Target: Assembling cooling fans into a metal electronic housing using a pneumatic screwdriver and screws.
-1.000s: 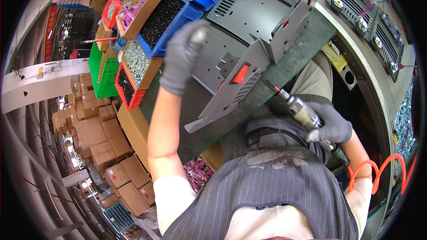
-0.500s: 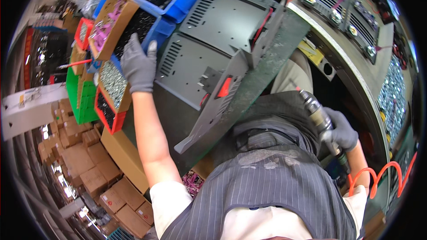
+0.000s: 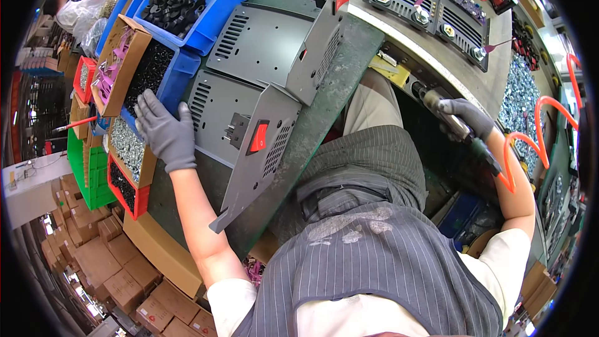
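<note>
My left hand point(image 3: 167, 136), in a grey glove, is over the parts bins with fingers stretched and thumb apart. Its fingertips reach the near end of a blue bin point(image 3: 180, 78) of small black screws. Around the grip of a pneumatic screwdriver point(image 3: 455, 128) my gloved right hand point(image 3: 472, 117) is closed, out to the right beside the bench edge. An orange coiled hose point(image 3: 541, 140) runs near the tool. Between my hands stand two bent dark metal panels, a near one point(image 3: 212, 123) and a far one point(image 3: 262, 47). A red rocker switch point(image 3: 259, 138) sits in the near panel's upright side.
Beside my left hand are a cardboard tray point(image 3: 136, 43) of purple parts, a box of silver screws point(image 3: 148, 165) and a red bin point(image 3: 138, 203). A blue bin point(image 3: 215, 31) of black parts stands behind. Slotted plates with circuit boards point(image 3: 458, 34) lie at the far right.
The view has shifted, so the bench things sit further left. My left hand has drawn nearer to me along the bins. The screwdriver has swung to point more up and left.
</note>
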